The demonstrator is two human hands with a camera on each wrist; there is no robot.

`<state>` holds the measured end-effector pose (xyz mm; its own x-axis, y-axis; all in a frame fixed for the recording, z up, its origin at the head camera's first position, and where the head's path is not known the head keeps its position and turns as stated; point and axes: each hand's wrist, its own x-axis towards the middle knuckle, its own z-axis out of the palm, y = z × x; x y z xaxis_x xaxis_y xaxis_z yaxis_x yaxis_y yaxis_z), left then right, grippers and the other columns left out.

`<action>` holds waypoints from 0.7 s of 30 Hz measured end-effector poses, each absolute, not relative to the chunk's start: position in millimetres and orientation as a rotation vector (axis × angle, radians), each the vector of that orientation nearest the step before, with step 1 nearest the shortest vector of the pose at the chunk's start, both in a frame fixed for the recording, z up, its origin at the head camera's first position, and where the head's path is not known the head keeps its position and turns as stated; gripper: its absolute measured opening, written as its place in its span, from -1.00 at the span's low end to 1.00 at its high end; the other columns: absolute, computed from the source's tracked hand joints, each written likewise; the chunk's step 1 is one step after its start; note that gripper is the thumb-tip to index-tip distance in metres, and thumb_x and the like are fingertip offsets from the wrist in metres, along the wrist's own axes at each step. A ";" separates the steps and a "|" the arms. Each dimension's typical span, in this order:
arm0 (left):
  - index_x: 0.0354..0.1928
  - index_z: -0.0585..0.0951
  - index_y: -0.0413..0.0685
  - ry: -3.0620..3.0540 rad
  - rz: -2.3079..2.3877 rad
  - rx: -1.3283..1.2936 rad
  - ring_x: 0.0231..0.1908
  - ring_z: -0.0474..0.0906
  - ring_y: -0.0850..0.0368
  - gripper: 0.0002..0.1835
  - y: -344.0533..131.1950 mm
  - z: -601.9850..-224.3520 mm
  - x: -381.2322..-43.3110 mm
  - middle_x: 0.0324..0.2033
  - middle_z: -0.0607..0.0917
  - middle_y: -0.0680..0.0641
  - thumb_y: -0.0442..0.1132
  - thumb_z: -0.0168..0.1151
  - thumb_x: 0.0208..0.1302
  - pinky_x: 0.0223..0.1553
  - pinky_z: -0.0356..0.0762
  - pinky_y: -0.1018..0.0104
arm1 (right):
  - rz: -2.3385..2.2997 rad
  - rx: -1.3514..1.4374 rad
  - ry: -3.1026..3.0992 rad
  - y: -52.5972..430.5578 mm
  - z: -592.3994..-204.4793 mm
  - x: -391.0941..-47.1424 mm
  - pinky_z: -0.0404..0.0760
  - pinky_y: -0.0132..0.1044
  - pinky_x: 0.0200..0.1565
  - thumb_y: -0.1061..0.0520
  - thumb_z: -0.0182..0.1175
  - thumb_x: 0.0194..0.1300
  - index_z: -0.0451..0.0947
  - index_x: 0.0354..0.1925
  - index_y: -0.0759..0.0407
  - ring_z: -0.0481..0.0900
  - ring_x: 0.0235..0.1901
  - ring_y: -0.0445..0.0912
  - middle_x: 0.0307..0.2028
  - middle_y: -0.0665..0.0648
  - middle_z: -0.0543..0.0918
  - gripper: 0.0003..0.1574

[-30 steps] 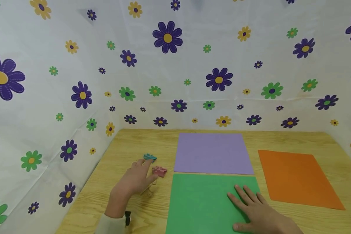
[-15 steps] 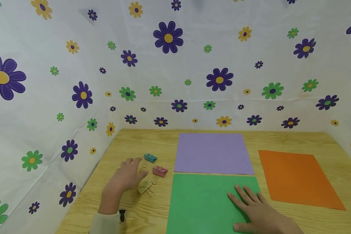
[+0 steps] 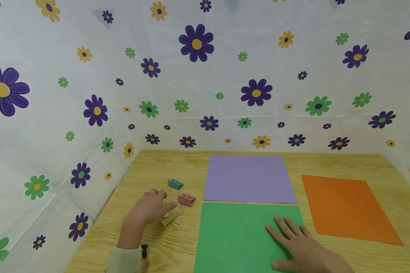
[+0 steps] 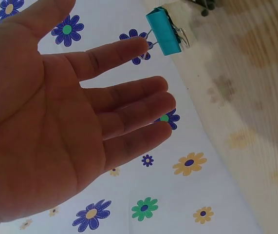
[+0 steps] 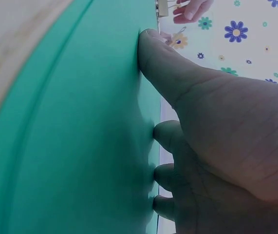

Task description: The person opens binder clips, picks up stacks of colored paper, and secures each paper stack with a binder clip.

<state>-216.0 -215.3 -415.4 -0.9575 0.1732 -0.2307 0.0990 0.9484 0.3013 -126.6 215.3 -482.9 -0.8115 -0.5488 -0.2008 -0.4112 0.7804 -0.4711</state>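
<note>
My left hand (image 3: pixel 147 208) hovers with relaxed fingers beside three binder clips at the left of the table, and nothing is in it. The blue clip (image 3: pixel 175 184) lies farthest away, the pink clip (image 3: pixel 186 200) just right of the fingertips, and the yellow clip (image 3: pixel 169 218) below the thumb. In the left wrist view the palm (image 4: pixel 56 126) is bare and the index fingertip overlaps the blue clip's wire handle. My right hand (image 3: pixel 298 246) rests on the green sheet (image 3: pixel 235 235), fingers spread; in the right wrist view its thumb and fingertips press the sheet's surface.
A purple sheet (image 3: pixel 249 178) lies just beyond the green one. An orange sheet (image 3: pixel 348 208) lies to the right, slightly turned. White flower-printed cloth (image 3: pixel 222 76) rises behind and along both sides of the wooden table (image 3: pixel 150 163).
My left hand has drawn back to the left and nearer, off the clips, uncovering the yellow one; lately it shifted slightly right, fingers a little more bent. The right hand stays put.
</note>
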 end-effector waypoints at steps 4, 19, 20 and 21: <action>0.01 0.54 -0.25 2.849 0.391 0.206 0.04 0.39 -0.34 -0.49 -210.5 -417.7 -216.3 0.00 0.47 -0.37 0.12 0.15 0.41 -0.11 0.51 -0.21 | -0.596 -0.745 2.654 214.9 -482.8 -125.6 -0.04 0.57 0.22 -0.48 0.16 0.22 0.08 0.53 0.16 -0.13 0.45 0.48 0.52 0.42 -0.06 0.19; -0.27 0.50 -0.11 2.831 0.344 0.220 -0.53 0.41 0.12 -0.72 -191.4 -418.8 -209.5 -0.52 0.50 0.00 -0.02 0.18 0.40 -0.52 0.33 0.25 | -0.596 -0.731 2.649 214.1 -481.6 -126.2 -0.04 0.56 0.23 -0.48 0.17 0.22 0.07 0.53 0.16 -0.12 0.45 0.47 0.52 0.41 -0.06 0.20; -0.29 0.49 -0.10 2.830 0.349 0.229 -0.53 0.41 0.12 -0.73 -190.7 -419.2 -209.1 -0.53 0.50 -0.01 -0.04 0.19 0.40 -0.52 0.33 0.25 | -0.595 -0.730 2.648 214.1 -481.6 -126.1 -0.04 0.56 0.23 -0.48 0.17 0.22 0.07 0.53 0.16 -0.13 0.45 0.47 0.52 0.41 -0.06 0.20; -0.31 0.49 -0.10 2.830 0.353 0.235 -0.54 0.40 0.12 -0.75 -190.2 -419.7 -208.5 -0.54 0.50 0.00 -0.06 0.19 0.40 -0.53 0.32 0.26 | -0.594 -0.730 2.646 214.1 -481.7 -126.0 -0.04 0.56 0.23 -0.48 0.17 0.21 0.07 0.53 0.16 -0.13 0.45 0.47 0.52 0.41 -0.06 0.20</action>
<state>-208.5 -190.2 -419.7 -0.9480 0.1930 -0.2532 0.1249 0.9570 0.2618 -126.0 214.1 -481.7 -0.8137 -0.5452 -0.2014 -0.4070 0.7819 -0.4723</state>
